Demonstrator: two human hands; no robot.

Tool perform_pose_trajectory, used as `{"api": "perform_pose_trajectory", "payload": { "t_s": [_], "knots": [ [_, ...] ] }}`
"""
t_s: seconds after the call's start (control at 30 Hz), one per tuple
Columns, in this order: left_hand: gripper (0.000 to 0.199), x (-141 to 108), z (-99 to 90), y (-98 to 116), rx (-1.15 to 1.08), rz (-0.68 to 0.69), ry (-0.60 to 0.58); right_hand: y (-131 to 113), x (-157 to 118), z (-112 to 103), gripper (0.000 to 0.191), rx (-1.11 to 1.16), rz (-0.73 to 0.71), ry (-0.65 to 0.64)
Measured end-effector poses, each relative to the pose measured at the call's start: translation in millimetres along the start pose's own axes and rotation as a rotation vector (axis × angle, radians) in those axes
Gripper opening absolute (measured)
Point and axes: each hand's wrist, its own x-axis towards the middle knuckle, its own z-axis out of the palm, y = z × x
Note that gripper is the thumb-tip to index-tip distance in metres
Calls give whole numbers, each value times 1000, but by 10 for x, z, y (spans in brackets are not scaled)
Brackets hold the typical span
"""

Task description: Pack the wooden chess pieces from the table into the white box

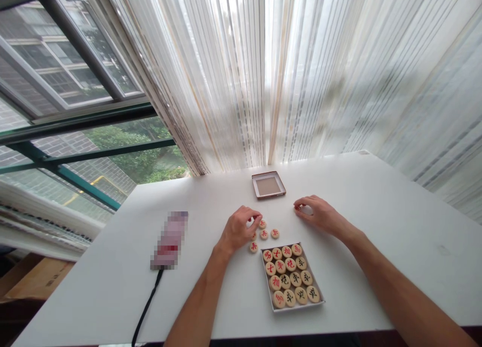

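Note:
Several round wooden pieces with red characters, such as this red-marked piece [274,233], lie loose on the white table. At their upper left is my left hand [241,228], its thumb and forefinger bent together beside the topmost loose piece; what they hold, if anything, is hidden. Farther right, my right hand [314,214] rests on the table with curled fingers, thumb near the fingertips; its grip is too small to make out. Below the loose pieces, an open box [273,310] holds rows of round pieces with red or black characters.
An empty shallow box lid [268,185] lies toward the table's back edge. A blurred-out flat pink device [170,239] with a black cable [147,304] is on the left. White striped curtains [233,86] hang behind the white table [113,266], beside a window.

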Motion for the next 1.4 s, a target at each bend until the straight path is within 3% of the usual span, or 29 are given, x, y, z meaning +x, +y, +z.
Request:
{"api": "perform_pose_trajectory", "payload": {
  "t_s": [0.17,0.43,0.6,0.7,0.97,1.23,1.4],
  "knots": [
    [11,-3,38,54,-39,9,40,-80,-12,42,13,43,-41,3],
    [27,-23,89,175,-181,-121,123,-383,-45,76,19,196,-122,61],
    [32,2,156,304,-619,-287,110,-607,-96,173,28,323,-220,196],
    [31,10,171,367,-728,-302,83,-680,-120,239,31,337,-252,228],
    [29,-7,221,407,-784,-290,65,-746,-166,256,10,402,-279,269],
    [30,6,187,372,-857,-329,51,-756,-180,290,16,392,-294,232],
    [32,-3,194,350,-905,-309,21,-722,-197,312,21,355,-228,253]
  ]
}}
